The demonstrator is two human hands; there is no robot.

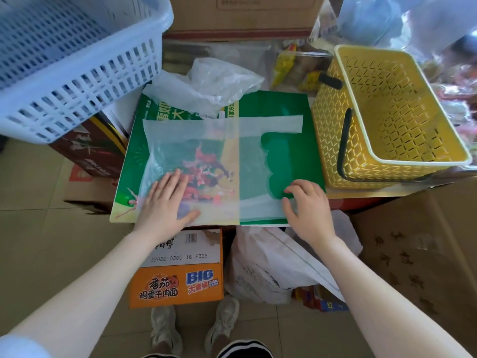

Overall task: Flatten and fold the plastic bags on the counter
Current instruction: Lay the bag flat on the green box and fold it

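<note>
A translucent white plastic bag [206, 151] lies spread flat on a green printed board [289, 104], its two handles pointing right. My left hand [165, 200] presses flat on the bag's near left part, fingers straight. My right hand [307, 202] rests on the near handle at the bag's right end, fingers bent, thumb on the plastic. A crumpled clear bag [206, 83] sits at the board's far edge.
A blue-white slotted basket [77, 73] stands at the far left and a yellow basket [387, 112] with a black handle at the right. Cardboard boxes, an orange noodle box [175, 285] and a filled white bag [271, 267] sit on the floor below.
</note>
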